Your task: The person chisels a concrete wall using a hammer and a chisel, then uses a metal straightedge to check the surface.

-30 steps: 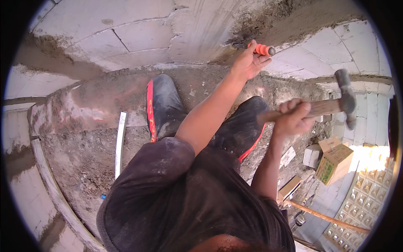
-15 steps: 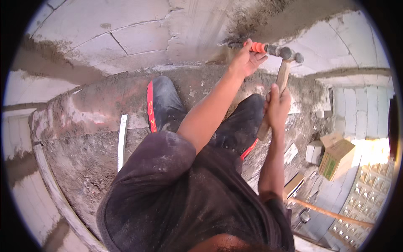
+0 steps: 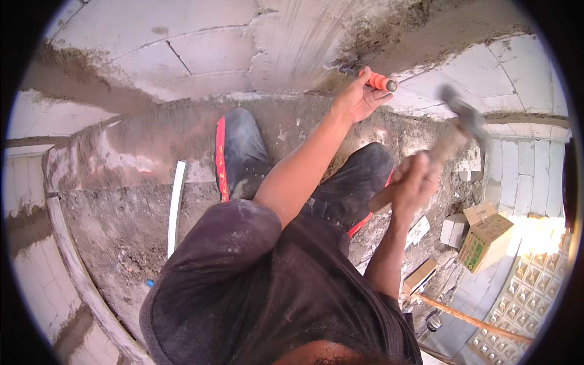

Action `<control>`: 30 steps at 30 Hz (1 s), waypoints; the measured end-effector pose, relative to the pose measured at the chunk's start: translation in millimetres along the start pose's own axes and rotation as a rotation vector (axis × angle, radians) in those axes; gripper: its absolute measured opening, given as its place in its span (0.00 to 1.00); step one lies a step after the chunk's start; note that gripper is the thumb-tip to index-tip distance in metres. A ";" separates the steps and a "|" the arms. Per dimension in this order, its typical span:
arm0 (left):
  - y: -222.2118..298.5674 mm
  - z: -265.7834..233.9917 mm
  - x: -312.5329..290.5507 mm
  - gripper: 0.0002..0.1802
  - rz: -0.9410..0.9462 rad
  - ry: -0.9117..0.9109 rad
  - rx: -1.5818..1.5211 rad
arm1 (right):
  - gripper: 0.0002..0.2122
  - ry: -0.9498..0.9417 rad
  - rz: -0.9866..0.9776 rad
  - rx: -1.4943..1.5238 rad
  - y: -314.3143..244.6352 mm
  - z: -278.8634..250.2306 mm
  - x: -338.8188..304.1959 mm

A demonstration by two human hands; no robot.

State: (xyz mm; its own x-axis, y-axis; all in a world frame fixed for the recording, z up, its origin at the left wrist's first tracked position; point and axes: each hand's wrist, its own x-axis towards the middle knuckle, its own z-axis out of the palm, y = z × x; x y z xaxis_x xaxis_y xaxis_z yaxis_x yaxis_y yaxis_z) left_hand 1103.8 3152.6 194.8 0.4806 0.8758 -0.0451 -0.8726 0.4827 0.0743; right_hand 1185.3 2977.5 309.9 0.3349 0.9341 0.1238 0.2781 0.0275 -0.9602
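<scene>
My left hand (image 3: 358, 102) is closed round a chisel with a ribbed orange grip (image 3: 378, 81), held up against the block wall. The chisel's metal striking end points toward me and right; its far end is hidden. In my right hand (image 3: 416, 182) is the wooden handle of a hammer (image 3: 449, 143). Blurred by motion, the hammer's metal head is to the right of the chisel and apart from it. Beyond the left hand, a rough grey patch of mortar (image 3: 389, 39) marks the wall.
A pale block wall (image 3: 213, 48) rises ahead. On the dusty ground, a white strip (image 3: 177, 210) lies left of my legs. Right of me are an open cardboard box (image 3: 486, 242), a smaller box (image 3: 420, 275), a wooden stick (image 3: 471, 315) and patterned openwork blocks (image 3: 517, 304).
The hammer head has swung off the chisel's end, back and to the right, with my right hand. My left hand still holds the chisel in nearly the same spot.
</scene>
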 end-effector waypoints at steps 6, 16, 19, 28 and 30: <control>-0.4 -3.6 3.2 0.26 0.006 -0.042 0.006 | 0.10 0.350 -0.642 -0.272 44.9 14.8 14.2; -4.0 -6.0 4.3 0.24 -0.008 -0.039 -0.002 | 0.09 0.226 -0.460 0.259 22.0 6.9 14.2; -4.9 -18.9 3.4 0.23 0.003 0.032 -0.019 | 0.09 0.107 -0.235 -0.364 51.4 12.0 11.3; 0.2 -9.7 -0.8 0.25 0.013 -0.038 -0.009 | 0.12 0.240 -0.474 0.277 -2.4 20.8 2.7; 2.2 -44.8 19.5 0.26 0.003 -0.311 -0.159 | 0.11 0.132 -0.298 -0.271 40.5 25.5 12.8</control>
State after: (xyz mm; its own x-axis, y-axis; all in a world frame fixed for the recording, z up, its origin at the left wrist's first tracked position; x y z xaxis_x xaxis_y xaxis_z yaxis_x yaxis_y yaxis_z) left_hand 1107.3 3170.6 149.5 0.4598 0.8484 0.2624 -0.8651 0.4947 -0.0837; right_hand 1177.9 2999.6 266.2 0.3113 0.8456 0.4337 0.6011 0.1782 -0.7790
